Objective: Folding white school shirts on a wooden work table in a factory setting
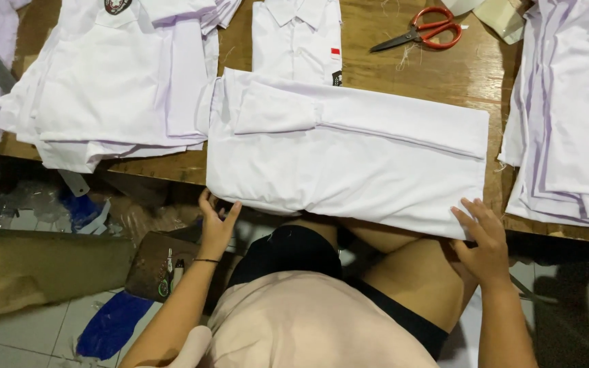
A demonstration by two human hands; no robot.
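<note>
A white shirt [349,157] lies folded lengthwise across the wooden table [444,75], a sleeve laid flat over its top. The near edge of the shirt hangs over the table's front edge. My left hand [216,225] touches the shirt's lower left corner from below, fingers spread. At the lower right corner rests my right hand [484,242], fingers apart on the cloth's edge. Neither hand clasps the cloth firmly.
Stacks of folded white shirts lie at the left [117,82] and right [567,116]. Another folded shirt [298,41] sits behind the one in front. Red-handled scissors [424,31] lie at the back. Blue plastic [114,324] and clutter are on the floor.
</note>
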